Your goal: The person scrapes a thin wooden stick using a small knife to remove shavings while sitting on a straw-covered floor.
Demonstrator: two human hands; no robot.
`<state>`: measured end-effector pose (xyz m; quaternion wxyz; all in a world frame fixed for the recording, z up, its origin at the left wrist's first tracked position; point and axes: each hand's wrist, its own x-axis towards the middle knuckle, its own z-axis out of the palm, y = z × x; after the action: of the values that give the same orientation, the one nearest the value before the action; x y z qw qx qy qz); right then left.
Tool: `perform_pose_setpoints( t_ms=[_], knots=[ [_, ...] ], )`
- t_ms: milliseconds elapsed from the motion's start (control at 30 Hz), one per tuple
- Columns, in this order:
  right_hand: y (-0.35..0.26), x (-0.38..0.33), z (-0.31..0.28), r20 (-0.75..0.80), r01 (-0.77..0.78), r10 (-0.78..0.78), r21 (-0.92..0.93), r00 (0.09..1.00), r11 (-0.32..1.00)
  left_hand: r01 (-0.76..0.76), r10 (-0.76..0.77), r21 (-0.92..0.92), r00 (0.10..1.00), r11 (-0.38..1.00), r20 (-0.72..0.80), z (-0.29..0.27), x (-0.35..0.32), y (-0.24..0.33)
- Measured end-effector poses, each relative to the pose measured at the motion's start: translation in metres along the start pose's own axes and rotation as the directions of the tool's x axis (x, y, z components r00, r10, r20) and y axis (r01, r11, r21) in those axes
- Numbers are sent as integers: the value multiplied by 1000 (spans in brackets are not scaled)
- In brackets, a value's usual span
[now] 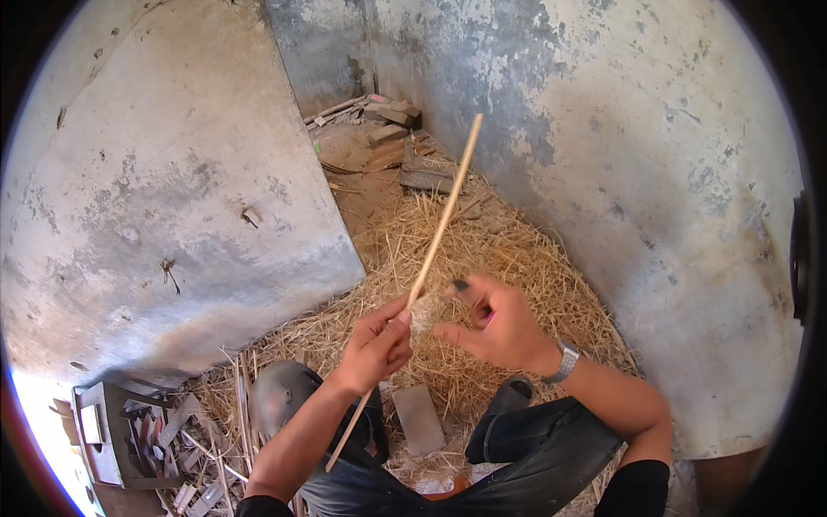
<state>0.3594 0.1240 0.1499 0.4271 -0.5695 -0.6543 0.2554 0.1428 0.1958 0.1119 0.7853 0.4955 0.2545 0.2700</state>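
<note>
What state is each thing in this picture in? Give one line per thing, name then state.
Wooden stick: held slanted, upper end raised towards the wall.
Left hand: closed around the stick.
Right hand: fingers loosely curled, pinching a small dark object.
Small dark object: pinched at the fingertips.
Straw: heaped loose on the floor.
Flat block: lying on the straw.

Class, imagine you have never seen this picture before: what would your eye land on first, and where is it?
First comes the long thin wooden stick, slanting up across the middle, gripped by the left hand. Beside it the right hand, with a wristwatch, pinches a small dark object that is too small to identify. Behind them a heap of straw fills the corner between stained concrete walls.
</note>
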Motion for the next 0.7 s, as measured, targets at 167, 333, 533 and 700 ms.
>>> perform_pose_setpoints(
  t_ms=[167,333,533,700],
  knots=[
    [4,10,-4,-81,-98,113,173,990,980,88,-78,-71,988,994,130,12,-6,-5],
    [19,13,1,-127,-103,134,224,983,969,106,-91,-70,977,992,194,10,-4,-14],
    [36,18,-12,-205,-124,157,163,966,979,123,-124,17,973,992,193,15,-5,-12],
    [48,25,-31,-246,-94,188,351,951,932,124,-124,13,966,992,228,15,-6,-18]
  ],
)
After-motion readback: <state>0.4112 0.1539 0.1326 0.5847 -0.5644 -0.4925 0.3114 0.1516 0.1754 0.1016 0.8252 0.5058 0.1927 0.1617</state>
